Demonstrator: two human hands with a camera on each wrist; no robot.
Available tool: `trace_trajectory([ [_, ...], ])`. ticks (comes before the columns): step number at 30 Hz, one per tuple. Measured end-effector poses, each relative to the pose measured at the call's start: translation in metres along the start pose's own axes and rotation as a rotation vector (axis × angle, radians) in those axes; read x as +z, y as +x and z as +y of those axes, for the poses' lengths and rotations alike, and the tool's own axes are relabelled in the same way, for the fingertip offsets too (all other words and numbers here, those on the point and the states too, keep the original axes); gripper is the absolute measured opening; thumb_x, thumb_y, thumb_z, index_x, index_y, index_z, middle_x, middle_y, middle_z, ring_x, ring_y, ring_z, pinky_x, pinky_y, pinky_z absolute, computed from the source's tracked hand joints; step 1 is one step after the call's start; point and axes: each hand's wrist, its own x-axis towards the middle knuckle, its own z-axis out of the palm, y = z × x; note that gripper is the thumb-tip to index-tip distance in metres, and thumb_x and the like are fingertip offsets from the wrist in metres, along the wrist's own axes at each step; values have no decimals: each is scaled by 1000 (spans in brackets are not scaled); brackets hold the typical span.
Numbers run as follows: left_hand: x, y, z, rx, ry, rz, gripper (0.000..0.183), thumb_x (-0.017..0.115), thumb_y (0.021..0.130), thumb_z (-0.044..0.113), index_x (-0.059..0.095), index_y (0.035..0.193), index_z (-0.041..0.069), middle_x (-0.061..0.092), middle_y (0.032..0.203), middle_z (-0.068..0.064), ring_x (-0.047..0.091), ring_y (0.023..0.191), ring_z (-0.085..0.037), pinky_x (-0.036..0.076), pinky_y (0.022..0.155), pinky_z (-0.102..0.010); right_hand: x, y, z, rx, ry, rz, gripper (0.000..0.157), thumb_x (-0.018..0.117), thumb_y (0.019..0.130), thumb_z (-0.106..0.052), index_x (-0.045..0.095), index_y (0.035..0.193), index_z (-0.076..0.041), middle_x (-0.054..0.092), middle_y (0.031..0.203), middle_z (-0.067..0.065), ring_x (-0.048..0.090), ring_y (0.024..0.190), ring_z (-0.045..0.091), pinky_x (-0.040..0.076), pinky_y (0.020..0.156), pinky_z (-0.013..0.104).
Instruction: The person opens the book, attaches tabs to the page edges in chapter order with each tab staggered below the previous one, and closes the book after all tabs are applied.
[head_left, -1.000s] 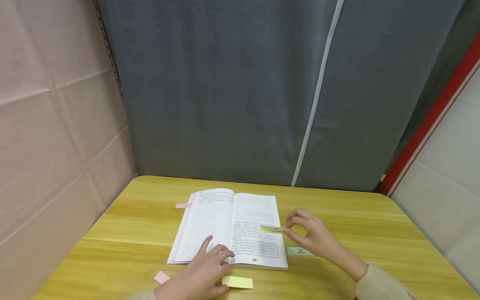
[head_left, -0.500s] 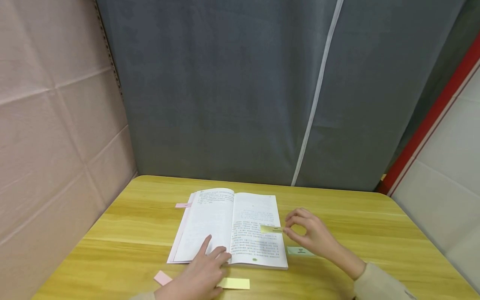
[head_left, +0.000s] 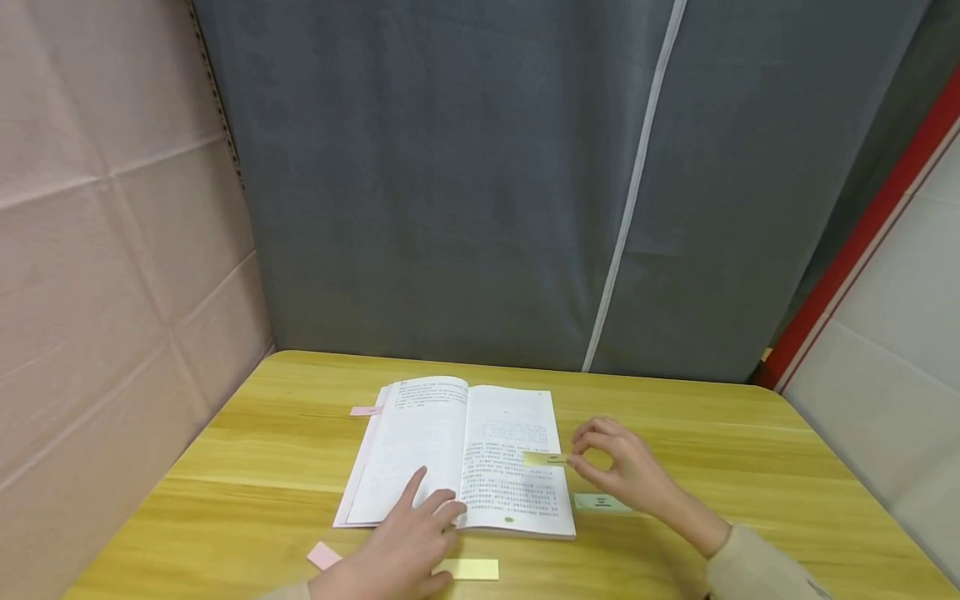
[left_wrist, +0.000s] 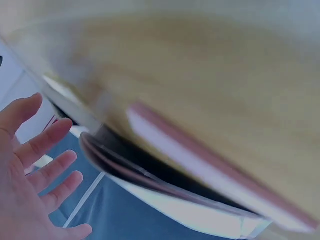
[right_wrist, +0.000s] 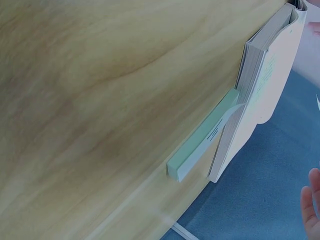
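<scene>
An open book [head_left: 423,450] with printed pages lies on the table. My left hand [head_left: 408,542] is over its lower left page near the fold, fingers spread; the left wrist view shows that hand [left_wrist: 35,165] with fingers apart and nothing in them. At the right page's outer edge, my right hand [head_left: 622,467] pinches one end of a yellow sticky note strip [head_left: 545,459] between thumb and forefinger. The strip lies across or just above the printed text; contact with the paper cannot be told. Only fingertips of the right hand [right_wrist: 311,205] enter the right wrist view.
A pink sticky tab [head_left: 366,411] sticks out of the book's left edge. Near the front lie a yellow sticky note pad [head_left: 476,570], partly behind my left hand, and a pink pad [head_left: 324,556]. A green pad [head_left: 600,502] lies right of the book. A grey curtain [head_left: 450,183] hangs behind the table.
My left hand has moved slightly left, and the yellow pad beside it has shifted a little left too. The right hand and its yellow strip are almost unmoved.
</scene>
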Motion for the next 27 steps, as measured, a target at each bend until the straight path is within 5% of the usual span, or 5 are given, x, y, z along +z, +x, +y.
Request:
trace_trajectory([
  [13, -18, 29, -22, -89, -89, 45, 23, 63, 73, 40, 62, 86, 20, 52, 110, 0, 43, 106, -20, 22, 91, -58, -3, 4, 10, 45, 6, 8, 17, 71, 69, -6, 59, 73, -17, 56, 83, -6, 54, 79, 10, 46, 66, 28],
  [27, -10, 58, -40, -160, -206, 68, 26, 62, 76, 37, 63, 94, 18, 50, 114, -1, 42, 107, -20, 22, 91, -57, -4, 9, 34, 342, 69, -105, 11, 67, 75, -10, 61, 71, -18, 54, 82, -9, 52, 80, 13, 46, 65, 37],
])
